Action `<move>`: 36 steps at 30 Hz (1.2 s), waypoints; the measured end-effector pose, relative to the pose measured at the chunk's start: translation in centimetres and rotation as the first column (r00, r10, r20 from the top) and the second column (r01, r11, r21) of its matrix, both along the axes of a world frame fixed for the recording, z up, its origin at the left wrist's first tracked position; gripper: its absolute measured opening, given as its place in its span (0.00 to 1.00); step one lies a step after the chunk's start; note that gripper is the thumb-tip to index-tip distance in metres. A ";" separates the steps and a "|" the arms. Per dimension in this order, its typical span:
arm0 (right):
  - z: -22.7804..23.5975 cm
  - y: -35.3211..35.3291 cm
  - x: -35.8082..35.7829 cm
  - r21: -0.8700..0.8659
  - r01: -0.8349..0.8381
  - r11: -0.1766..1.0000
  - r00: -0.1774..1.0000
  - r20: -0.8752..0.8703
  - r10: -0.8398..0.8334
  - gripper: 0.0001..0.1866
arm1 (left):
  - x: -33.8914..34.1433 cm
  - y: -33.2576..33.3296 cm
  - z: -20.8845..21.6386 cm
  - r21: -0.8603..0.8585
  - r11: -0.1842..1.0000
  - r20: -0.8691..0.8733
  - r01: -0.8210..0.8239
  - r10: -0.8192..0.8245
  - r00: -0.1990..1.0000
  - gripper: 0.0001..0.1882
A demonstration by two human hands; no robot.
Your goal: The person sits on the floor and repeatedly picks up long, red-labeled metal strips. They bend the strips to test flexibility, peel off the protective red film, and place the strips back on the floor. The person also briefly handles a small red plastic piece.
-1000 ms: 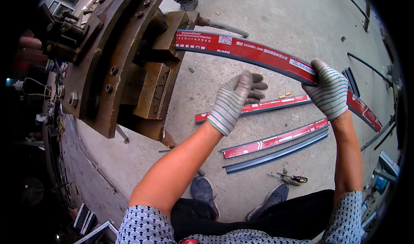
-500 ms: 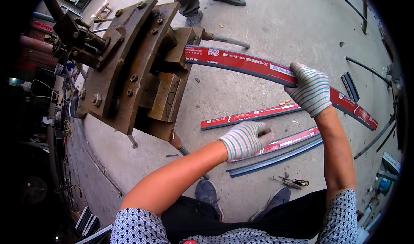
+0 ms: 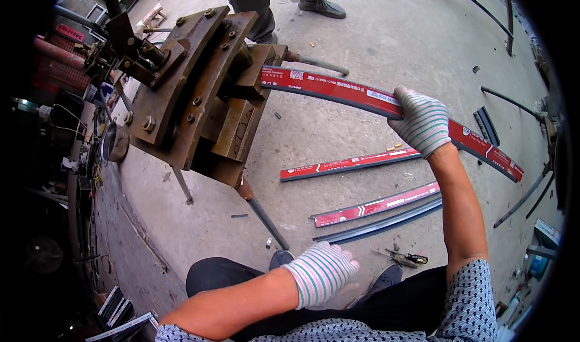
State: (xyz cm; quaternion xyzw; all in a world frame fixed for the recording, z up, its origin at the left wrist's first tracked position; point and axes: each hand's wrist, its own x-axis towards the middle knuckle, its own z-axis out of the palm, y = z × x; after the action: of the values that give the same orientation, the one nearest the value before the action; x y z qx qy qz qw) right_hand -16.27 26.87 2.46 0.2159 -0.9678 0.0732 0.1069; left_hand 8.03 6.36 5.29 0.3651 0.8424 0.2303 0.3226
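Note:
My right hand (image 3: 421, 121), in a striped knit glove, is wrapped round a long, slightly curved metal profile strip (image 3: 332, 92) with a red film on its face. The strip's left end meets the blocks of a heavy rusty steel press (image 3: 199, 100); whether it sits inside the gap or against the edge I cannot tell. Its right end sticks out past my hand. My left hand (image 3: 323, 274), gloved alike, hangs over my lap with fingers loosely bent and nothing in them.
On the concrete floor lie two red-faced strips (image 3: 350, 164) (image 3: 377, 204), a bare grey profile (image 3: 380, 219) and a screwdriver (image 3: 417, 258). The press stands on splayed metal legs (image 3: 266, 222). Beyond it are another person's legs (image 3: 249, 6). Metal bars (image 3: 510, 103) line the right side.
My left hand has drawn back from above the floor strips toward my lap. My right hand and the held strip sit slightly further left in view. My left knee now shows.

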 end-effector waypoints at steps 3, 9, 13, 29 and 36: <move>0.1 0.1 0.0 -0.001 -0.002 1.000 1.000 0.013 0.002 0.15 | -0.3 -0.5 -0.3 -0.036 0.999 -0.041 -0.014 0.012 0.999 0.20; 0.1 -0.2 0.1 0.004 0.001 1.000 1.000 -0.009 -0.001 0.15 | -0.7 -0.9 0.5 -0.048 0.998 -0.030 -0.030 0.028 0.999 0.20; 0.3 0.1 0.2 0.011 -0.015 1.000 1.000 -0.015 0.015 0.11 | -0.8 -1.2 0.9 -0.056 0.998 -0.041 -0.030 0.028 0.999 0.21; 0.4 0.1 0.4 -0.005 -0.031 1.000 0.999 -0.023 0.031 0.10 | -1.3 -1.4 1.6 -0.135 0.991 0.010 0.004 -0.003 1.000 0.22; 0.5 0.0 0.0 -0.007 -0.030 1.000 0.999 -0.031 0.030 0.14 | -1.2 -1.4 1.6 -0.139 0.990 0.009 0.006 -0.005 1.000 0.22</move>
State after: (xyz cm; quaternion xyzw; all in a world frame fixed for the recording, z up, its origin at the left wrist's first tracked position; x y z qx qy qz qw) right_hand -16.23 26.88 2.93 0.2312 -0.9624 0.0753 0.1213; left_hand 6.87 4.96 6.90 0.3431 0.8539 0.1717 0.3516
